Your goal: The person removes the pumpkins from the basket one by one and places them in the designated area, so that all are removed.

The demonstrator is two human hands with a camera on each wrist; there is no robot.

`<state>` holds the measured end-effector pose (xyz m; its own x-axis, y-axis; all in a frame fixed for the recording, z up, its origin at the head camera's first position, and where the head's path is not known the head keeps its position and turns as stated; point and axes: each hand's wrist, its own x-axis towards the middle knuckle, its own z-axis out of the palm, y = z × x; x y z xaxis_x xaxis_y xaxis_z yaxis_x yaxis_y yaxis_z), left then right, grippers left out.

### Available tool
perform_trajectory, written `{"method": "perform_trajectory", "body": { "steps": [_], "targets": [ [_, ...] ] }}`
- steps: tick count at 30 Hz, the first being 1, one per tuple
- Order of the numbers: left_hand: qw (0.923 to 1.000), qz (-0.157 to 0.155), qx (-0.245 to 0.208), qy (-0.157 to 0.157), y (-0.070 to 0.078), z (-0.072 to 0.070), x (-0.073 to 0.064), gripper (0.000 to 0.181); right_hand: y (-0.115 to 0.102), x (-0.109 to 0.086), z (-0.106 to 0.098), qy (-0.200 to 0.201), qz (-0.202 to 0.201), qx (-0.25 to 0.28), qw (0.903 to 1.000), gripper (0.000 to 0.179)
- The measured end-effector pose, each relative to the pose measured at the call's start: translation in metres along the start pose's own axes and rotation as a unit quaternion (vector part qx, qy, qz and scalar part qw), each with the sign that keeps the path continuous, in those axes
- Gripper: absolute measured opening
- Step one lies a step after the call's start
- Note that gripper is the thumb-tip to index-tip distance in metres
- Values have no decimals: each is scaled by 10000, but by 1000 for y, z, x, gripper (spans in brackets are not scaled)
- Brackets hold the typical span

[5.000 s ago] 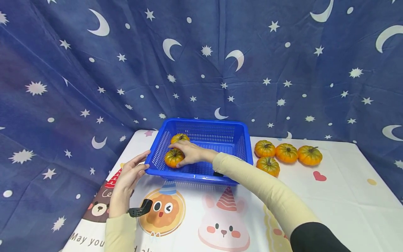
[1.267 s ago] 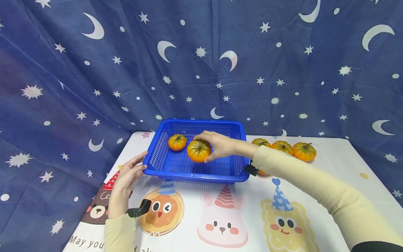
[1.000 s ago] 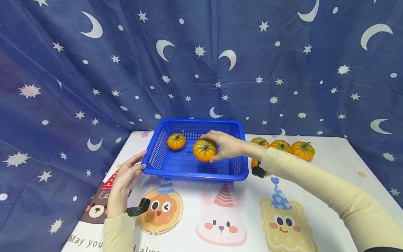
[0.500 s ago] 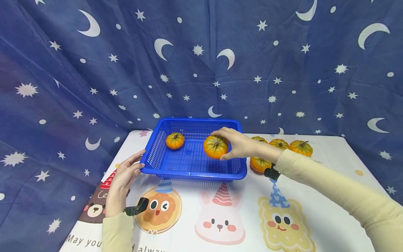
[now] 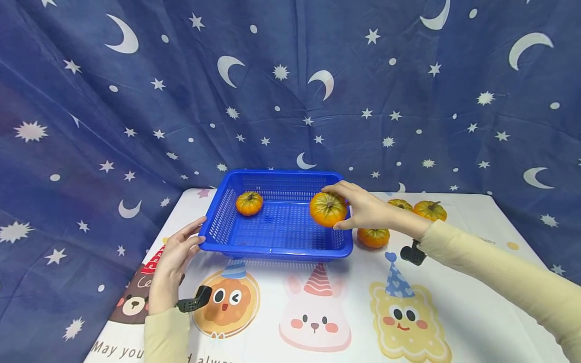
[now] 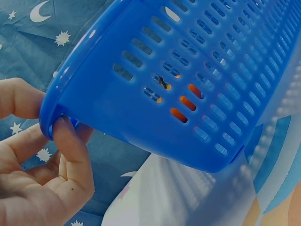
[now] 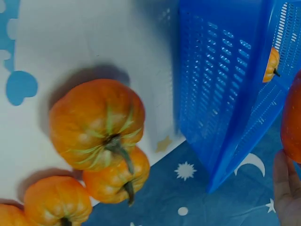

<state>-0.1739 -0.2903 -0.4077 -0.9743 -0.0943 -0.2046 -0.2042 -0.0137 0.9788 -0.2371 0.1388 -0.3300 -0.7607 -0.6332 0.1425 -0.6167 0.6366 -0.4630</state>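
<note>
My right hand (image 5: 365, 207) grips a small orange-green pumpkin (image 5: 328, 209) over the right end of a blue plastic basket (image 5: 272, 251). In the right wrist view only part of that pumpkin (image 7: 293, 122) shows at the right edge, with fingertips (image 7: 282, 181) against it. Another pumpkin (image 5: 249, 203) sits inside the basket at the back left. At the basket's left side my left hand (image 5: 172, 262) pinches the rim. The left wrist view shows its thumb and fingers (image 6: 73, 155) curled around the basket's lip (image 6: 56, 101).
Right of the basket several pumpkins stand on the table: a near one (image 5: 373, 238), a back one (image 5: 400, 203) and a right one (image 5: 430, 210). The right wrist view shows them clustered, the nearest pumpkin (image 7: 89, 125) largest. A starry curtain (image 5: 281, 121) hangs behind the table.
Five seconds ago my right hand was on the pumpkin at the basket's front left. It has since lifted it and carried it right. My left hand has stayed at the rim.
</note>
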Motion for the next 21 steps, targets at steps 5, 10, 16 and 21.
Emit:
{"method": "perform_trajectory", "body": {
  "steps": [5, 10, 16, 21],
  "targets": [
    [10000, 4, -10, -11, 0, 0, -2, 59, 5, -11, -5, 127, 137, -29, 9998, 82],
    [10000, 54, -17, -57, 0, -1, -3, 59, 12, -23, -10, 136, 363, -103, 9992, 81],
    [10000, 3, 45, -18, 0, -1, -1, 58, 22, -38, -14, 222, 429, -107, 9988, 82],
    [10000, -21, 17, -26, 0, -1, 0, 59, 29, -50, -18, 288, 575, -129, 9978, 81]
  ]
}}
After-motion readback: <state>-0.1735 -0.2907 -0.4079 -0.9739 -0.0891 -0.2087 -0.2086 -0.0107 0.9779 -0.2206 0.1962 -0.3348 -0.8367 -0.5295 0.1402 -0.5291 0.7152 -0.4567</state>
